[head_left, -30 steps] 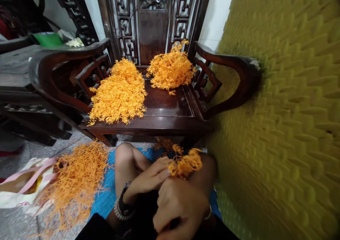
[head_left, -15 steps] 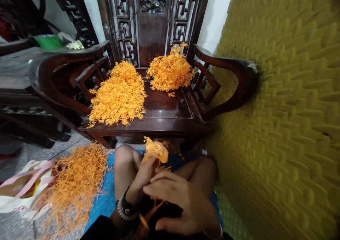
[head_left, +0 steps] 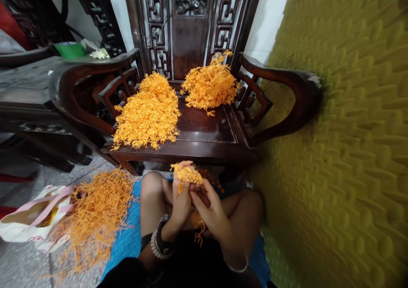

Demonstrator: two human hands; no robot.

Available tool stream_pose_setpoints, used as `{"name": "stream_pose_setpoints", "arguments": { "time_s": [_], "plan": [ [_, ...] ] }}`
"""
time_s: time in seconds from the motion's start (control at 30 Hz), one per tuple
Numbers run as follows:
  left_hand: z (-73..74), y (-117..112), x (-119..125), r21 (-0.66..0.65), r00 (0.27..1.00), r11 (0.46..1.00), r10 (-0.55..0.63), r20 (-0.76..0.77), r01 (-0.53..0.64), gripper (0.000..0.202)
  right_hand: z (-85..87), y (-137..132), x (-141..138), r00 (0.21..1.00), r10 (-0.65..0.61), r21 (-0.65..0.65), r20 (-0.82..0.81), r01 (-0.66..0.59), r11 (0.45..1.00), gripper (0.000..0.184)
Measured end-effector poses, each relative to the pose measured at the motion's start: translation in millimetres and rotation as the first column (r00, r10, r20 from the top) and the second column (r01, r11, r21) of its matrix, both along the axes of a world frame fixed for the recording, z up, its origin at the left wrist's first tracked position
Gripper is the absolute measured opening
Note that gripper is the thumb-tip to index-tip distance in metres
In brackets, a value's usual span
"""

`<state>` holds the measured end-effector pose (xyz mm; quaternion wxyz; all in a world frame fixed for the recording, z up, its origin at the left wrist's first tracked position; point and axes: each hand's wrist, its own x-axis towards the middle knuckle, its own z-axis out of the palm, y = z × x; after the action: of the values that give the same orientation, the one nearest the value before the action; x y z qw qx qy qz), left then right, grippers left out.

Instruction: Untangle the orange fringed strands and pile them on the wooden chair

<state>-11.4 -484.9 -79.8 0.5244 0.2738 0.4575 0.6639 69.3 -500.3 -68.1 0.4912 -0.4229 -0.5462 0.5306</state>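
Observation:
In my left hand (head_left: 180, 205) is a small clump of knotted orange strings (head_left: 187, 174), bunched over the fingers and thumb. My right hand (head_left: 214, 215) meets it from the right, thumb and fingertips pinched together on orange string at the clump's edge. The exact grip is partly hidden by the fingers. Below the hands, a few orange strands (head_left: 199, 226) dangle over my lap. On the chair seat ahead lie a large pile of knotted orange strings (head_left: 149, 118) at the left and a smaller pile (head_left: 210, 86) at the back right.
A dark carved wooden chair (head_left: 197, 149) stands in front of my crossed legs. Loose orange strings (head_left: 102, 211) are heaped at my left, beside a white bag (head_left: 22, 226) with pink handles. I sit on a blue mat (head_left: 123, 247). A yellow textured mat (head_left: 344, 152) rises at the right.
My right hand has moved up and away from me, from spread and blurred over the lap to pinching beside the left hand. The left hand still holds the clump. The view has shifted slightly.

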Motion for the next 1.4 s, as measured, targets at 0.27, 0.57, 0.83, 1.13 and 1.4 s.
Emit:
{"name": "stream_pose_setpoints", "arguments": {
  "time_s": [0.27,0.57,0.83,1.13,1.4],
  "plan": [
    [12.5,4.3,-10.4,0.189,0.965,0.948,-0.262,0.012,0.255,0.044,-7.9,19.7,-3.9,0.999,-0.032,-0.104,-0.029,0.028,0.994,0.034],
    [32.0,13.9,-20.9,0.233,0.844,0.827,-0.534,0.043,0.511,0.046,8.1,22.9,9.7,0.944,0.194,-0.229,-0.268,-0.258,0.939,0.042],
    [14.8,11.2,-9.9,0.261,0.951,0.933,-0.286,0.122,0.247,0.036,14.0,23.7,12.2,0.817,0.222,-0.380,-0.531,-0.465,0.800,0.045],
    [59.9,4.5,-29.7,0.255,0.954,0.967,-0.066,0.292,-0.011,0.043,1.5,-10.5,-29.3,0.943,0.246,-0.192,-0.223,-0.290,0.937,0.057],
    [74.7,4.4,-59.9,0.344,0.881,0.938,-0.124,0.456,-0.046,0.041,13.8,-19.8,-26.1,0.919,0.366,0.023,0.144,-0.373,0.928,0.055]
  ]
}}
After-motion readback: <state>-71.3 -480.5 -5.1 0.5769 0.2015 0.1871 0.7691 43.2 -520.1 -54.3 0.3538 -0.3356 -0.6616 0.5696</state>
